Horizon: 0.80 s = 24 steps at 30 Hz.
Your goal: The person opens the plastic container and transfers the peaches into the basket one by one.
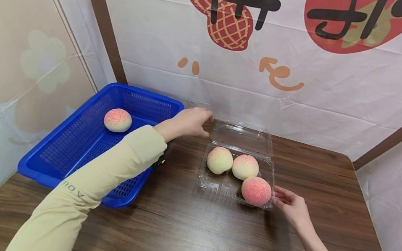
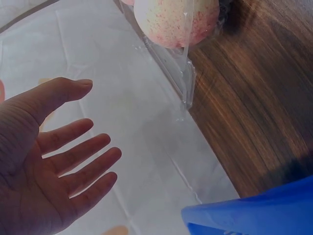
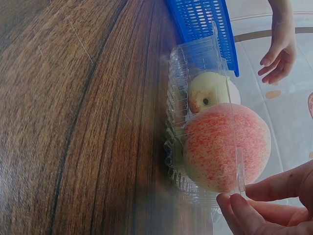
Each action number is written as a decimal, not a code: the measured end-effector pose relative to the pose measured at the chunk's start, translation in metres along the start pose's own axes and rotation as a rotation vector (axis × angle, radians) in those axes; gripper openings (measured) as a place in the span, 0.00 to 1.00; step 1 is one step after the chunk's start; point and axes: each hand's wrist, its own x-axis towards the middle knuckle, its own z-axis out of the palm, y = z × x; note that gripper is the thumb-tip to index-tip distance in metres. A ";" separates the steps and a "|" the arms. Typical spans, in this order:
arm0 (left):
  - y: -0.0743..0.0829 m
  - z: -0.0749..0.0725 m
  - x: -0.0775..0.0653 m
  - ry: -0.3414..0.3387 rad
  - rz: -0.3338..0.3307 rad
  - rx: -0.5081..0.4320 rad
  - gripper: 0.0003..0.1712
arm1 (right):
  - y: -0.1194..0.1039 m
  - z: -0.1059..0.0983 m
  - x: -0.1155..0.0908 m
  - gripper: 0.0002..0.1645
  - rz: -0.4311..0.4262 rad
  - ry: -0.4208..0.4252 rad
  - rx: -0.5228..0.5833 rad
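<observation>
A clear plastic clamshell box (image 1: 210, 185) sits on the table with its lid (image 1: 243, 138) raised at the back. Three peaches lie inside: a pale one (image 1: 219, 160) at left, a pink-topped one (image 1: 245, 167) beside it, and a redder one (image 1: 256, 191) in the front right corner. My right hand (image 1: 291, 205) pinches the box's rim between thumb and fingers at that corner, next to the red peach (image 3: 225, 147). Just left of the lid, my left hand (image 1: 192, 121) hovers with fingers spread and nothing in it; its palm (image 2: 34, 200) shows in the left wrist view.
On the left stands a blue perforated basket (image 1: 36, 173), holding one peach (image 1: 117, 120). My left forearm reaches across its right side. A printed cloth (image 1: 152, 34) hangs behind the wooden table (image 1: 179, 233), with more cloth at both sides.
</observation>
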 end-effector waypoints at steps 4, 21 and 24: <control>0.003 0.002 0.001 -0.001 0.004 -0.015 0.27 | 0.001 0.000 0.001 0.22 0.004 -0.004 -0.007; 0.012 0.008 0.004 -0.014 0.022 -0.031 0.26 | 0.002 0.000 0.000 0.22 -0.006 0.007 -0.020; 0.014 0.010 0.004 -0.028 0.020 -0.033 0.27 | 0.001 0.000 0.000 0.22 -0.010 0.010 -0.022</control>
